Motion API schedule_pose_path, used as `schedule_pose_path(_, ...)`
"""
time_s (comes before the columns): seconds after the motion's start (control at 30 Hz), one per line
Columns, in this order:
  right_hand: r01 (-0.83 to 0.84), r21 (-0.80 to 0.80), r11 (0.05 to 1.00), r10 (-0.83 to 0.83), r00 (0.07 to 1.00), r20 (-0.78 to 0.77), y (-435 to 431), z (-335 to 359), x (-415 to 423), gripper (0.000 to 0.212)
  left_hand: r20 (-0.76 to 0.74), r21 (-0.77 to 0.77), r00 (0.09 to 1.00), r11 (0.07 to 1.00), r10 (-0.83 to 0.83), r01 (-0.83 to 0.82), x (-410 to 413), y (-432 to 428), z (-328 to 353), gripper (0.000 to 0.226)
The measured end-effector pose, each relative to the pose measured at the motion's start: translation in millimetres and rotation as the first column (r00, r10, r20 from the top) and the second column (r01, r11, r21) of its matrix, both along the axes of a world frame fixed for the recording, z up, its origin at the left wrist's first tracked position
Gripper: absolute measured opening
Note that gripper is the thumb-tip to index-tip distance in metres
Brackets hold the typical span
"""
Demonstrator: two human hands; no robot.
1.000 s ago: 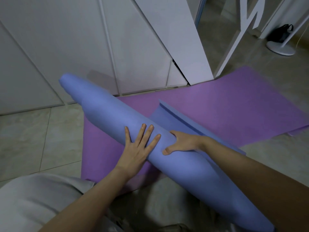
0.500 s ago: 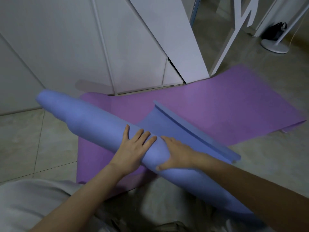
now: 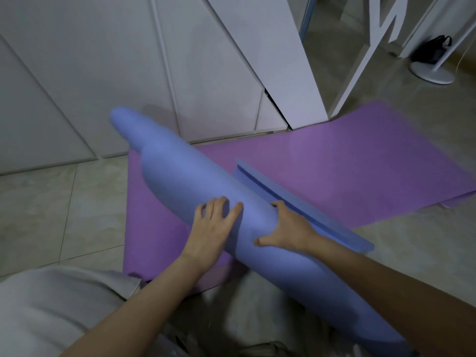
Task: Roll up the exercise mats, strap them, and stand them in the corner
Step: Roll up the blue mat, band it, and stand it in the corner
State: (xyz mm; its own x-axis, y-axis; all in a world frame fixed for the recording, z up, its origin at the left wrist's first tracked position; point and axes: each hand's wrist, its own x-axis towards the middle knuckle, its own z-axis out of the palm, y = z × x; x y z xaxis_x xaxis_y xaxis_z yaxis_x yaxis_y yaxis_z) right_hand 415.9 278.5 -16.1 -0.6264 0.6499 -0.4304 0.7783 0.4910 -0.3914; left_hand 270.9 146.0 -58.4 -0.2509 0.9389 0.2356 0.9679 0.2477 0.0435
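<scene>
A blue mat (image 3: 180,181), nearly rolled (last flap loose), lies diagonally across a flat purple mat (image 3: 360,161).

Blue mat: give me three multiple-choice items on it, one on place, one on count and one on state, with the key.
1. Where does the blue mat lie?
A) across the purple mat
B) inside a cupboard
C) upright in a corner

2. How many hands touch it?
A) none
B) one
C) two

3. What state is it in?
A) fully flat
B) mostly rolled, with a tail unrolled
C) rolled and strapped

Key:
1 A: purple shows beneath it on both sides.
2 C: the left hand and right hand both rest on the roll.
3 B: a flat tail sticks out beside the thick roll, and no strap is visible.
</scene>
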Motion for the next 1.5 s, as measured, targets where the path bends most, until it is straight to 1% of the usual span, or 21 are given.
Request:
schedule_pose_path(0.03, 0.036, -0.01, 0.999, -0.036, 0.999, -0.016, 3.6, 1.7, -1.8, 0.097, 0.063, 0.017, 0.998, 0.999, 0.026, -0.027, 1.5, 0.6, 0.6, 0.087)
schedule_pose_path(0.1, 0.095, -0.04, 0.995, -0.097, 0.994, -0.05, 8.6, 4.1, -5.2, 0.095, 0.299, 0.037, 0.952, 0.996, 0.061, -0.075, 5.4, -1.2, 1.9, 0.076)
schedule_pose_path(0.17, 0.143, -0.079, 0.987, -0.151, 0.983, -0.102, 11.1, 4.6, -8.8, 0.09, 0.6, -0.006, 0.792, 0.99, 0.116, -0.14, 10.2, -4.2, 1.5, 0.061)
schedule_pose_path(0.2, 0.159, -0.092, 0.983, -0.17, 0.978, -0.12, 11.5, 4.6, -10.3, 0.088, 0.702, 0.0, 0.702, 0.986, 0.119, -0.167, 12.8, -4.5, 1.1, 0.058)
schedule_pose_path(0.3, 0.171, -0.092, 0.981, -0.183, 0.971, -0.15, 10.4, 5.6, -14.9, 0.088, 0.863, 0.041, 0.496, 0.967, 0.092, -0.251, 15.1, 0.2, -0.7, 0.054)
schedule_pose_path(0.4, 0.163, -0.075, 0.984, -0.174, 0.97, -0.167, 8.3, 5.9, -21.4, 0.09, 0.937, 0.011, 0.335, 0.949, 0.1, -0.314, 15.0, 5.0, 1.4, 0.061)
schedule_pose_path(0.43, 0.159, -0.071, 0.985, -0.169, 0.971, -0.17, 7.7, 6.3, -23.9, 0.09, 0.947, 0.015, 0.308, 0.94, 0.097, -0.341, 14.4, 5.7, 1.8, 0.066)
schedule_pose_path(0.5, 0.153, -0.085, 0.985, -0.167, 0.969, -0.183, 6.6, 7.6, -28.9, 0.089, 0.948, 0.031, 0.304, 0.925, 0.093, -0.379, 12.6, 6.0, 3.0, 0.071)
schedule_pose_path(0.6, 0.158, -0.114, 0.981, -0.181, 0.957, -0.227, 4.5, 11.6, -36.9, 0.089, 0.945, 0.09, 0.322, 0.905, 0.054, -0.416, 6.6, 8.0, 7.8, 0.054)
schedule_pose_path(0.67, 0.168, -0.14, 0.976, -0.2, 0.944, -0.263, 2.0, 15.7, -42.9, 0.089, 0.96, 0.124, 0.279, 0.884, 0.008, -0.452, 0.7, 9.3, 15.4, 0.053)
schedule_pose_path(0.73, 0.173, -0.15, 0.973, -0.212, 0.93, -0.3, -0.2, 17.8, -48.4, 0.089, 0.983, 0.126, 0.177, 0.866, -0.044, -0.484, -7.0, 11.9, 24.4, 0.062)
schedule_pose_path(0.8, 0.171, -0.172, 0.97, -0.221, 0.915, -0.338, -4.0, 18.5, -51.5, 0.086, 0.995, 0.087, 0.011, 0.854, -0.095, -0.512, -16.0, 13.9, 29.0, 0.072)
schedule_pose_path(0.87, 0.143, -0.202, 0.969, -0.213, 0.899, -0.382, -10.4, 17.7, -51.4, 0.082, 0.982, 0.043, -0.137, 0.854, -0.133, -0.519, -24.2, 12.6, 33.0, 0.073)
schedule_pose_path(0.9, 0.125, -0.226, 0.966, -0.209, 0.892, -0.4, -14.1, 15.6, -50.8, 0.079, 0.974, 0.046, -0.168, 0.864, -0.15, -0.501, -27.6, 10.4, 33.5, 0.072)
schedule_pose_path(1.0, 0.079, -0.3, 0.951, -0.205, 0.885, -0.417, -21.1, 8.5, -49.5, 0.077, 0.951, 0.132, -0.202, 0.899, -0.234, -0.418, -30.7, 3.0, 31.3, 0.064)
schedule_pose_path(1.07, 0.025, -0.365, 0.931, -0.181, 0.898, -0.401, -20.5, 7.7, -49.7, 0.077, 0.951, 0.126, -0.194, 0.875, -0.241, -0.468, -29.9, -1.2, 30.8, 0.064)
schedule_pose_path(1.13, -0.053, -0.418, 0.907, -0.112, 0.927, -0.359, -17.9, 8.6, -52.3, 0.077, 0.957, 0.111, -0.166, 0.831, -0.237, -0.544, -30.1, -2.2, 26.6, 0.073)
schedule_pose_path(1.2, -0.094, -0.378, 0.921, -0.028, 0.952, -0.304, -17.8, 12.6, -58.8, 0.083, 0.973, 0.089, -0.117, 0.789, -0.2, -0.608, -32.2, -3.3, 21.5, 0.083)
schedule_pose_path(1.27, -0.119, -0.298, 0.947, 0.033, 0.96, -0.279, -16.2, 9.1, -64.5, 0.099, 0.986, 0.089, -0.05, 0.765, -0.156, -0.638, -35.2, -3.5, 21.1, 0.091)
schedule_pose_path(1.33, -0.13, -0.249, 0.96, 0.048, 0.949, -0.312, -14.4, 5.4, -67.0, 0.104, 0.994, 0.093, 0.017, 0.753, -0.109, -0.651, -37.0, -1.1, 24.8, 0.096)
schedule_pose_path(1.5, -0.011, -0.307, 0.952, -0.177, 0.799, -0.575, -14.2, 25.7, -70.6, 0.068, 0.977, 0.138, 0.212, 0.743, 0.005, -0.655, -27.0, 0.4, 24.9, 0.09)
